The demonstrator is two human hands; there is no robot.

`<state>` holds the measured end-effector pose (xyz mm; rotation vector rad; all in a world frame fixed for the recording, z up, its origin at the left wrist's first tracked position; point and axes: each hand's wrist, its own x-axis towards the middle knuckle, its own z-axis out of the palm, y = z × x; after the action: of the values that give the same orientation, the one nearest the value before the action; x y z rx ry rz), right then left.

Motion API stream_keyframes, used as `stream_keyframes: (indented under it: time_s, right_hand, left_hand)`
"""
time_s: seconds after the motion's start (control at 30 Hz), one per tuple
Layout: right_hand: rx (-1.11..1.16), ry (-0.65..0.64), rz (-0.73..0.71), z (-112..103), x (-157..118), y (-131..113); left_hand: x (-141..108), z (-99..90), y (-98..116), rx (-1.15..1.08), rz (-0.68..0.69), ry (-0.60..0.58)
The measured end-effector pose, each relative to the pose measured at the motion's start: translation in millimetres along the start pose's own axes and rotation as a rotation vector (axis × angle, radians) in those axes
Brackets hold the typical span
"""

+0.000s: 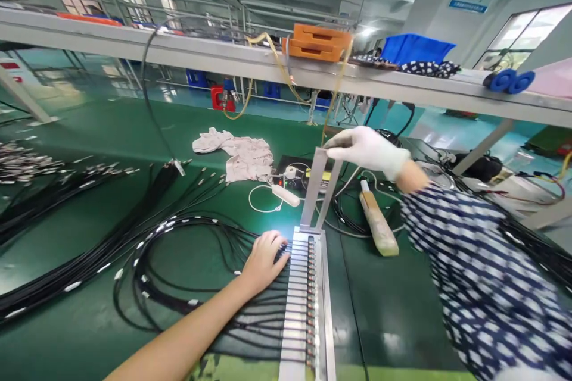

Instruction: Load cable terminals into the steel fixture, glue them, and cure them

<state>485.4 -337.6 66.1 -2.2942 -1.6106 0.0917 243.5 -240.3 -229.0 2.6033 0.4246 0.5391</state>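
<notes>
A long metal clamping fixture (298,292) lies on the green bench, with a row of black cable ends laid side by side across it. My bare left hand (267,255) is at its far left edge, fingers curled over several black cables (263,327), thumb toward the fixture. The cables run left from there into a looped bundle (149,280). My right hand (364,147), in a white glove, grips the top of a raised metal bar (314,187) at the fixture's far end. A second narrower bar (329,193) stands beside it; the fingertips are partly hidden behind the bars.
Right of the fixture lies a taped wooden-handled tool (378,220). Behind are a crumpled pale cloth (243,152), a white corded device (286,195) and a small black box (290,172). More cable bundles (111,232) spread left. A shelf (196,50) with orange trays (317,41) crosses above.
</notes>
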Motion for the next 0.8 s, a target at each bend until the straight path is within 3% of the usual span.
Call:
stream_keyframes:
  time_s: [0.03, 0.1, 0.17, 0.27, 0.3, 0.37, 0.43, 0.5, 0.57, 0.63, 0.73, 0.8]
  right_hand:
    - [0.073, -0.072, -0.132, -1, -35, -14]
    - [0.119, -0.138, -0.372, 25, -109, -42]
    - [0.017, -0.211, -0.481, 81, -178, -62]
    - [-0.077, -0.328, -0.415, 173, -248, -67]
    - [-0.043, -0.331, -0.348, 195, -261, -63]
    - [0.158, -0.311, -0.258, 216, -275, -52]
    - [0.366, -0.231, -0.123, 217, -282, -40]
    - [0.431, -0.125, 0.052, 214, -290, -28]
    - [0.359, -0.027, 0.167, 220, -298, -21]
    - [0.298, 0.046, 0.183, 236, -306, -20]
    - [0.356, 0.125, 0.196, 260, -311, -26]
    - [0.468, 0.158, 0.249, 263, -310, -30]
  left_hand:
    - [1, -1.2, 0, 0.0, 0.001, -0.01]
    - [4, -5.5, 4, -0.005, 0.011, -0.035]
    - [3, -14.6, 11, -0.005, 0.028, -0.054]
    - [-12, -38.7, 32, 0.004, 0.065, -0.066]
    - [-22, -48.2, 41, 0.0, 0.074, -0.084]
    - [-51, -66.3, 58, -0.039, 0.066, -0.182]
    - [-87, -79.3, 71, -0.129, 0.0, -0.351]
    - [-126, -84.1, 77, -0.253, -0.125, -0.499]
    - [-159, -78.9, 78, -0.39, -0.253, -0.537]
    - [-183, -63.9, 77, -0.525, -0.336, -0.539]
    - [-202, -33.2, 76, -0.826, -0.49, -0.544]
    - [-207, -18.9, 77, -1.108, -0.591, -0.514]
